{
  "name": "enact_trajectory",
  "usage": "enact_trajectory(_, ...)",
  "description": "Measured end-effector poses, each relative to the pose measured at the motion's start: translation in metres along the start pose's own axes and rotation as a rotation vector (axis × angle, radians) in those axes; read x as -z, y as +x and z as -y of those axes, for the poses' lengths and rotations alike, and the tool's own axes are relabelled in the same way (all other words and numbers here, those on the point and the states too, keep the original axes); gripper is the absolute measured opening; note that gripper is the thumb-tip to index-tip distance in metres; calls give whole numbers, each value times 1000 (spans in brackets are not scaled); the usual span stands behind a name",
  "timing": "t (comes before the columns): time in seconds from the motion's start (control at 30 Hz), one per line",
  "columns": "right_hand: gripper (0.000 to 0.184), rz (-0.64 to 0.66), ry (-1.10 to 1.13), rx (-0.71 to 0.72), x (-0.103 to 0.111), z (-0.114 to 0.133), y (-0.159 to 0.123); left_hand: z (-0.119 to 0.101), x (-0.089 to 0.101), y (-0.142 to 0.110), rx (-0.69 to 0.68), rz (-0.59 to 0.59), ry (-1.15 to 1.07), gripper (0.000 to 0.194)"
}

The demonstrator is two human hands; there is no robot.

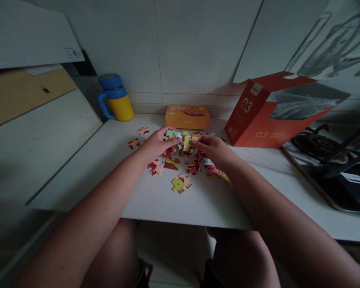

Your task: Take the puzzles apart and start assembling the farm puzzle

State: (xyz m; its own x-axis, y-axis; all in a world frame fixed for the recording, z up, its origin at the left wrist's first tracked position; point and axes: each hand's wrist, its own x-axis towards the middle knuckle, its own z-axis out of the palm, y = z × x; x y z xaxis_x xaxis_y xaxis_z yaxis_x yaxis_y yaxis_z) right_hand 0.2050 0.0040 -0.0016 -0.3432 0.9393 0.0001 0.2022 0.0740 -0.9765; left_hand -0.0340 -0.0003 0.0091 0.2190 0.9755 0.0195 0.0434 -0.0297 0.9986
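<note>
There are two hands: one left hand (159,142) and one right hand (213,145). Boxes come to two, a low orange box (183,121) just beyond the hands and a taller red box (256,135) beyond and right of the right hand. One blue-and-yellow mug (125,109) stands beyond and left of the left hand. At least two puzzle pieces (134,143) lie left of that hand; those held and those under both hands overlap too much to count.
</note>
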Motion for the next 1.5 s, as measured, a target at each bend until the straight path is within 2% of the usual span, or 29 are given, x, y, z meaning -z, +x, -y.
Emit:
enact_trajectory(0.13, 48, 24, -22, -18, 0, 2, -1, -1, 0, -1, 7, 24, -3, 36)
enact_trajectory(0.27, 48, 85, -49, -33, -2, 4, -3, -4, -1, -3, 71, 75, -23, 33)
enact_trajectory(0.4, 46, 24, -48, -49, -1, 3, -2, -9, 1, -6, 151, 157, -162, 23)
enact_trajectory(0.53, 45, -15, -34, -44, 0, 2, 0, -9, 2, -7, 146, 210, -192, 22)
enact_trajectory(0.83, 51, 50, -44, -19, -2, 8, -6, -1, 4, 0, 128, 146, -35, 29)
enact_trajectory(1.03, 52, 152, 26, 6, -5, 7, -8, -5, 0, -4, 151, 234, -85, 26)
enact_trajectory(1.2, 51, 96, 43, -11, -5, 5, -5, -8, 4, -6, 168, 280, -185, 16)
enact_trajectory(1.37, 51, 67, -14, 21, -3, 1, -4, -3, 3, -3, 129, 249, -64, 23)
enact_trajectory(1.5, 49, 53, 60, 30, -4, 1, -3, -3, 5, 0, 142, 180, 5, 26)
